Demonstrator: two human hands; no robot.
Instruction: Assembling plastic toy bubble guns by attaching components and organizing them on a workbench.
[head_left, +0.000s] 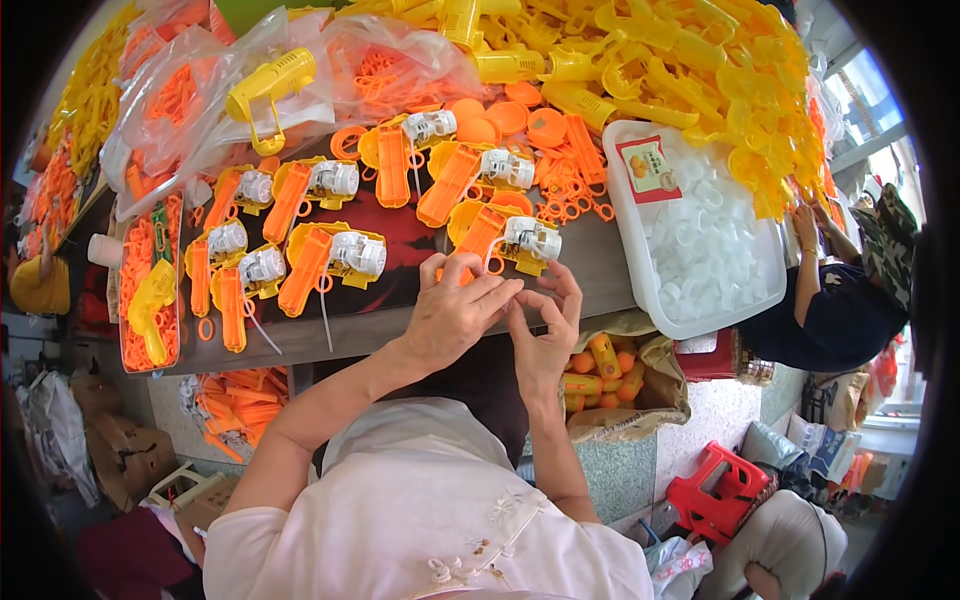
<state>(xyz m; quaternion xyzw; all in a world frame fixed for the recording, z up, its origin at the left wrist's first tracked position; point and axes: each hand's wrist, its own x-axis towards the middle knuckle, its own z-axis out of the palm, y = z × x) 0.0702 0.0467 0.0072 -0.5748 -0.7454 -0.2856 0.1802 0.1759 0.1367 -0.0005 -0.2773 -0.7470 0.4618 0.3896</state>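
My left hand (455, 308) is closed in a pinch at the table's near edge. A thin white strip (490, 256) runs from an orange-and-yellow toy assembly with a white mechanism (532, 238) down to its fingers. My right hand (545, 335) has its fingertips pressed together against those of the left; whatever they hold is too small to make out. Several similar half-built assemblies lie to the left, among them one with a white motor-like unit (357, 254) and an orange handle (305, 272). White strips hang from some of them.
Right of my hands stands a white tub (640, 280) of translucent caps. Yellow shells (690, 60) are heaped behind it, with orange discs (547, 128) and rings nearby. An orange-filled bin (135, 300) is at left. Below the table sits a sack (650, 400); another person (840, 290) works at right.
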